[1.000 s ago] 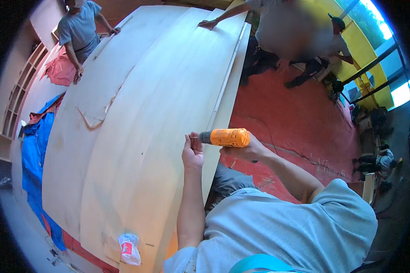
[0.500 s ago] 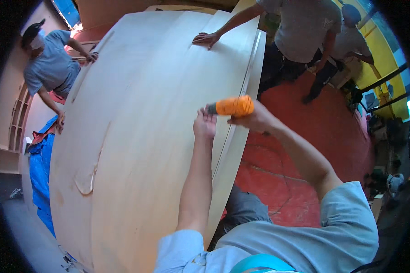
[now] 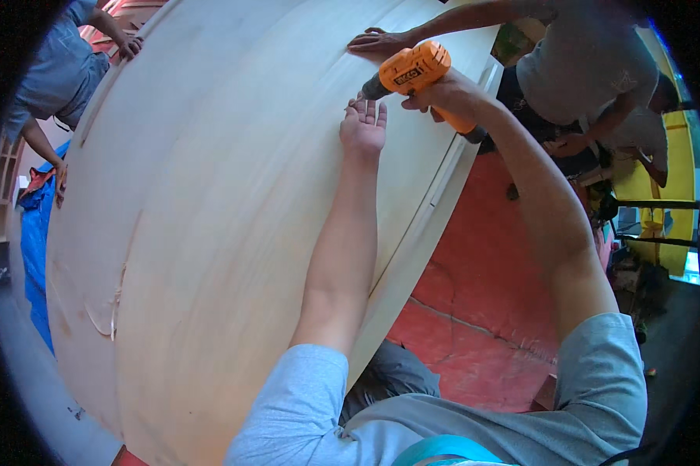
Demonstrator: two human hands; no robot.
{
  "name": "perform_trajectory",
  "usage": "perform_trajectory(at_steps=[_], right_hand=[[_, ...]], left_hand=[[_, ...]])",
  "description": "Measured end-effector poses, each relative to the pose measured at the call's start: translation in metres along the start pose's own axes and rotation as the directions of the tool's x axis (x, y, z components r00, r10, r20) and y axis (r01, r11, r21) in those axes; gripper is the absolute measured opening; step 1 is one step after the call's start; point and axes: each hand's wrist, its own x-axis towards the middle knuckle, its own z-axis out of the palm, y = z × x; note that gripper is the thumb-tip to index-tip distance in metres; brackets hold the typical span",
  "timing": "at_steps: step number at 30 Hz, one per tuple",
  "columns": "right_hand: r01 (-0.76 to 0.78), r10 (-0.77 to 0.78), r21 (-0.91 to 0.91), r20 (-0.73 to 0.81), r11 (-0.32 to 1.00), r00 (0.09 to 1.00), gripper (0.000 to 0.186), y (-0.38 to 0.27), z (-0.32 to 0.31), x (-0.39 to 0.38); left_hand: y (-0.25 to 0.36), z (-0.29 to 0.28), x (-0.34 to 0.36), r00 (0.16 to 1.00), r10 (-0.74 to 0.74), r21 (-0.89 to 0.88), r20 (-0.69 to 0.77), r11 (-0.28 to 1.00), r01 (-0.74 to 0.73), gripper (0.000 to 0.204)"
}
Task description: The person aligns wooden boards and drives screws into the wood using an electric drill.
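Note:
My right hand (image 3: 451,97) is closed round the handle of an orange cordless drill (image 3: 420,66). Its black chuck (image 3: 375,87) points down and to the left. At the chuck's tip is my left hand (image 3: 364,130), palm up. Thumb and forefinger are pinched there on something too small to make out, while the other fingers stay half stretched. Both hands are over a large pale wooden panel (image 3: 233,194). A co-worker's hand (image 3: 377,40) lies flat on the panel just beyond the drill.
Along the panel's right side runs a narrow pale strip (image 3: 435,194). A second co-worker's hand (image 3: 130,46) rests on the far left edge, near a blue tarp (image 3: 35,248). Red floor (image 3: 482,311) lies to the right, with a co-worker standing farther back.
My hands and the drill have moved farther away over the panel. The drill has tilted, with its chuck now lower. My view has shifted, so the surroundings sit differently.

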Motion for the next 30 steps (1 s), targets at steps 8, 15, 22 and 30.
perform_trajectory(at_steps=[8,15,22,30], right_hand=[[-0.058,0.064,-0.052,0.118,0.997,0.991,0.03,-0.012,-0.007,0.031],[-0.083,0.125,-0.226,0.18,0.971,0.976,0.03,-0.027,-0.01,0.054],[-0.108,0.145,-0.182,0.2,0.977,0.969,0.026,-0.024,0.004,0.06],[-0.017,0.07,-0.262,0.191,0.965,0.979,0.026,-0.027,-0.003,0.058]], left_hand=[[-0.006,-0.005,0.009,0.998,0.013,-0.035,-0.055,0.999,-0.015,0.035],[-0.008,0.0,0.002,0.997,0.071,-0.037,-0.027,0.997,-0.072,0.042],[0.001,-0.03,-0.01,0.998,0.049,0.067,-0.032,0.997,-0.046,0.043],[0.068,-0.101,-0.13,0.658,0.285,0.573,0.697,-0.772,-0.273,0.056]])
